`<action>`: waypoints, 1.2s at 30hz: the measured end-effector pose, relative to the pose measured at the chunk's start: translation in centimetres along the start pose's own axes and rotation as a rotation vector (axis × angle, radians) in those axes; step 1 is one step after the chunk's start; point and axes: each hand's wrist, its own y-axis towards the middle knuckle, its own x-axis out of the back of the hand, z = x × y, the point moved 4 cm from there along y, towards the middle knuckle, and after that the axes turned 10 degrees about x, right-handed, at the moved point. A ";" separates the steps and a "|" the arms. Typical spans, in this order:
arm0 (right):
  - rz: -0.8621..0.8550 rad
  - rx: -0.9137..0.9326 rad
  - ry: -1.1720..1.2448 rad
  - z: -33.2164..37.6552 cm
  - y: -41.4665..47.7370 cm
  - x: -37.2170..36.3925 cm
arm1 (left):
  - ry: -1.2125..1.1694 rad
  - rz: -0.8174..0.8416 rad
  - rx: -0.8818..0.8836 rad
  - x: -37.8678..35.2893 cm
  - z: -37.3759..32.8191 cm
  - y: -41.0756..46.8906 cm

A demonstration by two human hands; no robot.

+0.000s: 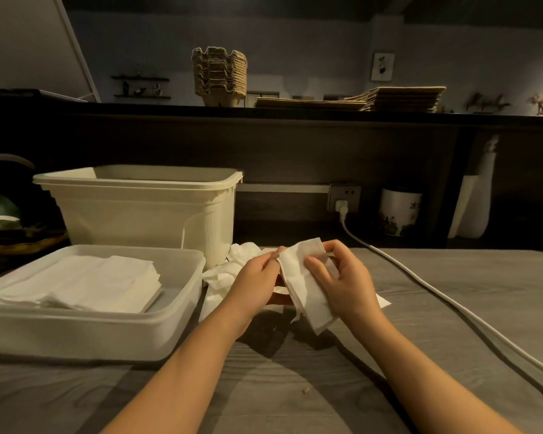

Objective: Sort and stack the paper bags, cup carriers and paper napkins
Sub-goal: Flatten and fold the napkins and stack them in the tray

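Both hands hold one white paper napkin (301,283) above the grey table. My left hand (257,280) pinches its left edge, and my right hand (339,277) grips its upper right part with thumb and fingers. Behind and left of the hands lies a loose heap of crumpled napkins (229,270). A translucent shallow tub (182,308) at the left holds flat stacked napkins (85,283). On the high dark shelf stand a stack of pulp cup carriers (220,76) and a flat pile of brown paper bags (389,100).
A tall cream plastic bin (145,211) stands behind the tub. A white power cable (452,305) runs from a wall socket (344,198) across the table's right side. A white jar (398,211) and a basket with dishes (16,242) sit at the back.
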 end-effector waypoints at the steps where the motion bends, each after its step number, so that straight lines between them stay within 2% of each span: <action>1: -0.001 0.006 -0.005 0.0 0.0 0.0 | -0.006 0.001 -0.002 0.0 -0.1 -0.1; 6: -0.029 0.047 0.014 0.1 0.0 0.1 | -0.077 0.054 0.042 -0.2 0.0 -0.4; 10: -0.040 0.055 0.036 -0.1 0.0 0.2 | -0.063 0.144 -0.046 -0.8 -0.5 -0.8; 14: 0.061 0.048 0.096 0.0 -0.2 -0.3 | -0.008 0.076 -0.081 -0.7 -0.3 -0.6; 17: 0.187 -0.001 0.187 0.2 -0.5 -1.0 | -0.128 0.038 -0.053 -0.3 -0.2 -0.7; 22: 0.228 -0.092 0.207 -0.3 -0.5 -1.2 | -0.204 -0.009 -0.059 0.0 -0.3 -0.4; 32: 0.419 -0.197 0.271 -0.5 -1.0 -2.2 | -0.439 -0.131 -0.021 1.3 -0.2 0.3; 36: 0.400 -0.214 0.321 -0.5 -1.0 -2.1 | -0.507 -0.014 0.042 0.9 -0.2 0.1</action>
